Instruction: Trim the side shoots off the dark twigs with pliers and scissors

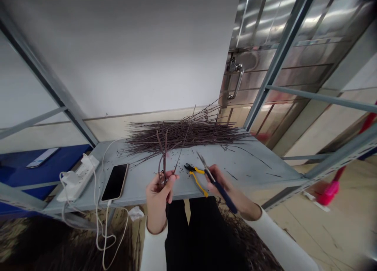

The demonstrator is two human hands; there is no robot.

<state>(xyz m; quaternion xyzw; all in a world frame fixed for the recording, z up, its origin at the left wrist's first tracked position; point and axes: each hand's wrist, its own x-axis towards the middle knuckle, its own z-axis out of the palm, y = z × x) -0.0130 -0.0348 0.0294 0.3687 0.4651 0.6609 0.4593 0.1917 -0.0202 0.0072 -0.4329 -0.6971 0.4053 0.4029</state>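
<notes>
One grey shelf, with clock directions taken from the yellow-handled cutters. Heaped stems lie at 12 o'clock; the held stems rise at 9. At 8, the left hand pinches these, fingers together; at 4, the right hand is closed round the blue-handled pliers, tips toward 11. Control is likely best with a firm pinch low down, tool tips clear of fingertips. Counts: heap, one; power strip, one; phones, two; hand tools, two; individual stems, uncountable.
</notes>
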